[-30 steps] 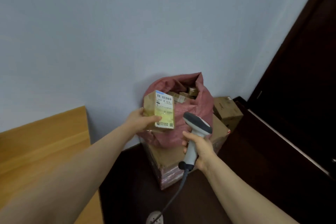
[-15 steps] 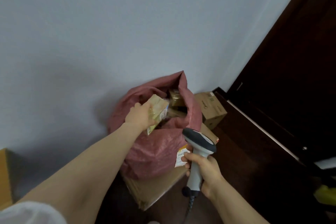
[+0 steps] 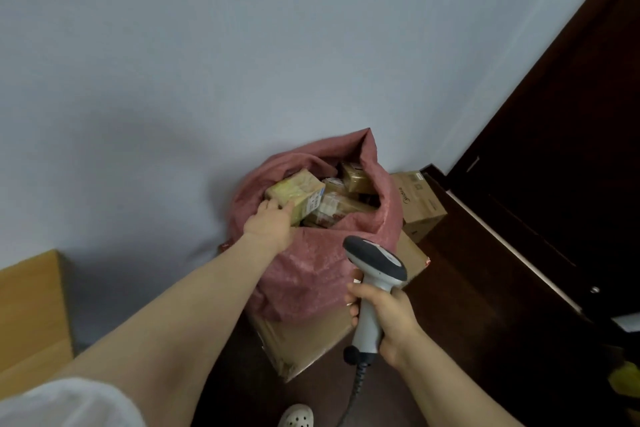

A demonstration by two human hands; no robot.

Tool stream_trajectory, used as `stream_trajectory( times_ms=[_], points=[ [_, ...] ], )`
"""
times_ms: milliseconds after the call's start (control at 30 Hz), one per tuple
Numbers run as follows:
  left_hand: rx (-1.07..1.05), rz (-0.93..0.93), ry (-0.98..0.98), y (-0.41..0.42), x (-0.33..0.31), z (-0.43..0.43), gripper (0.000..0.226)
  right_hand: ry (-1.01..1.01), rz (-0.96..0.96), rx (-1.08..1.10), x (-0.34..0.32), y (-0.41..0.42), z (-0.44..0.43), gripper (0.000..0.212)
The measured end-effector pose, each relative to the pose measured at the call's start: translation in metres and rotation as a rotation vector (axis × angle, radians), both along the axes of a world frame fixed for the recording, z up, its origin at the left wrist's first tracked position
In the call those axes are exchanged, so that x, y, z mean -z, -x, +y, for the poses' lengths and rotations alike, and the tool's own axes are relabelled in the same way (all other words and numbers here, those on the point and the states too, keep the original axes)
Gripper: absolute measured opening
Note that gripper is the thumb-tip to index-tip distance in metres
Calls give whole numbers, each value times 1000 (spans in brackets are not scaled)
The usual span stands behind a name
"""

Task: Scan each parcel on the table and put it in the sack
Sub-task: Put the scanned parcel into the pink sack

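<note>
A pink sack (image 3: 311, 274) stands open against the wall on top of a cardboard box (image 3: 304, 340). Several taped brown parcels (image 3: 356, 177) fill its mouth. A yellowish parcel (image 3: 298, 189) with a white label lies tilted on top of them at the sack's left side. My left hand (image 3: 270, 224) reaches into the mouth and holds this parcel by its near end. My right hand (image 3: 388, 319) grips the handle of a grey barcode scanner (image 3: 375, 263) in front of the sack, with its head pointing up and left.
A second cardboard box (image 3: 420, 204) sits on the dark floor right of the sack. A dark door (image 3: 554, 166) fills the right side. A wooden table corner (image 3: 31, 308) shows at the left. The scanner's cable (image 3: 353, 395) hangs down beside a white shoe (image 3: 298, 416).
My left hand has carried the yellowish parcel from in front of the sack into its mouth and laid it on the others. The view has moved closer to the sack.
</note>
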State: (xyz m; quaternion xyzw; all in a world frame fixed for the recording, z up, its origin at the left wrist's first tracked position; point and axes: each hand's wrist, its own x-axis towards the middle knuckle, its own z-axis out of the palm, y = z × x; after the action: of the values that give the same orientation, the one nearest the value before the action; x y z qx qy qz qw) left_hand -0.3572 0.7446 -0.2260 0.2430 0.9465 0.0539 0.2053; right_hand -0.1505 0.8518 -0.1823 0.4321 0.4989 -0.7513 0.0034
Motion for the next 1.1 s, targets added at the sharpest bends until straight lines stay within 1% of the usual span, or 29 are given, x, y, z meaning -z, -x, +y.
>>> stream_trajectory(
  times_ms=[100, 233, 333, 433, 533, 600, 667, 800, 900, 967, 1100],
  points=[
    [-29, 37, -7, -31, -19, -27, 64, 0, 48, -49, -16, -22, -26, 6],
    [-68, 97, -24, -95, -45, -78, 65, -27, 106, -127, -31, -73, -66, 7],
    [-127, 110, -40, -160, -57, -125, 55, -87, 130, -215, -35, -127, -101, 6],
    [-187, 127, -32, -231, -64, -179, 48, -124, 114, -310, -32, -178, -142, 8],
    [-260, 108, -10, -290, -64, -239, 46, -61, 108, -402, -33, -215, -192, 5],
    [-339, 87, -6, -322, -63, -282, 46, 0, 124, -466, -37, -230, -225, 9],
    [-444, 72, -3, -349, -63, -325, 51, 36, 148, -529, -44, -237, -258, 9],
    [-644, 51, 28, -392, -68, -408, 55, 56, 199, -634, -53, -244, -317, 8],
    [-788, 54, -9, -414, -72, -466, 54, 81, 208, -696, -55, -245, -359, 7],
    [-885, 111, -16, -426, -73, -505, 54, 78, 208, -741, -56, -243, -388, 7],
    [-1143, 301, 13, -444, -70, -583, 70, 69, 208, -799, -55, -236, -450, 8]
  ],
)
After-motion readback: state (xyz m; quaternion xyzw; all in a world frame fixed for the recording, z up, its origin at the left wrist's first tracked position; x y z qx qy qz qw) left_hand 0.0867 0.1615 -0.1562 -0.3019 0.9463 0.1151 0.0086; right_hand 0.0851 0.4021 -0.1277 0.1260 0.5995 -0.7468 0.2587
